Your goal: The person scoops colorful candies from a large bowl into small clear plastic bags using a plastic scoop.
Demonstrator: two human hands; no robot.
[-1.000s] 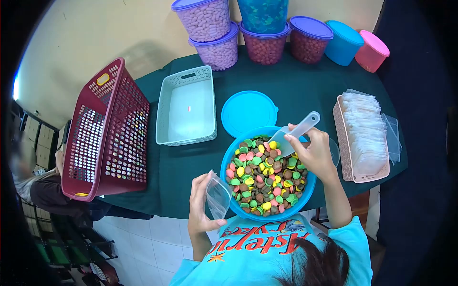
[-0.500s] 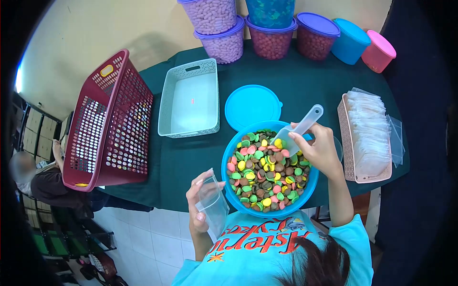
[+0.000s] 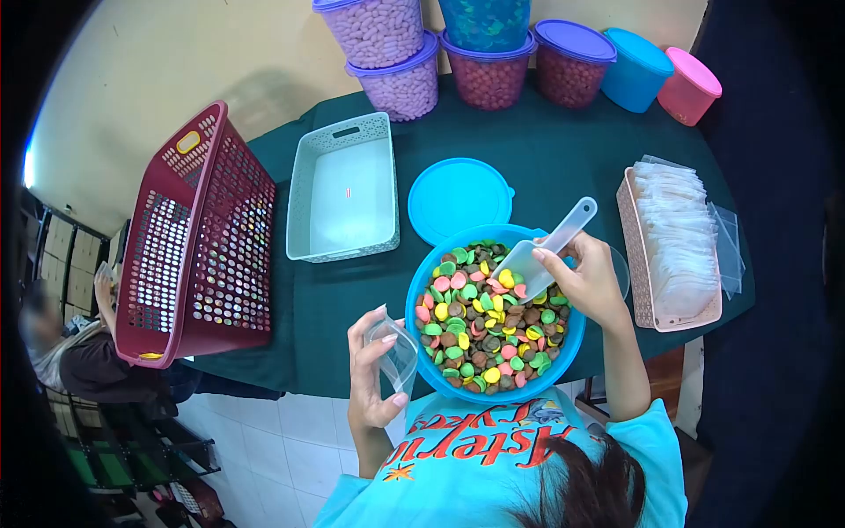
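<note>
My left hand (image 3: 372, 370) pinches a clear plastic pouch (image 3: 399, 359) beside the left rim of a blue tub; its mouth is spread apart. My right hand (image 3: 584, 275) grips a translucent white scoop (image 3: 563, 231) by its handle. The scoop's blade is tilted down into the colourful round candies (image 3: 480, 330), which are green, yellow, pink and brown. They fill much of the blue tub (image 3: 576, 352), which stands at the table's near edge. Just behind it lies a flat blue lid (image 3: 459, 201).
A pale green basket (image 3: 345, 189) and a tall maroon laundry basket (image 3: 198, 238) stand to the left. At right, a pink basket (image 3: 647, 264) holds stacked clear pouches (image 3: 673, 242). Lidded tubs (image 3: 493, 79) line the wall. Another person (image 3: 106, 352) sits far left.
The pouch in my left hand has opened wider at the mouth and turned toward the tub. My right hand keeps the scoop in the candies, its blade shifted slightly.
</note>
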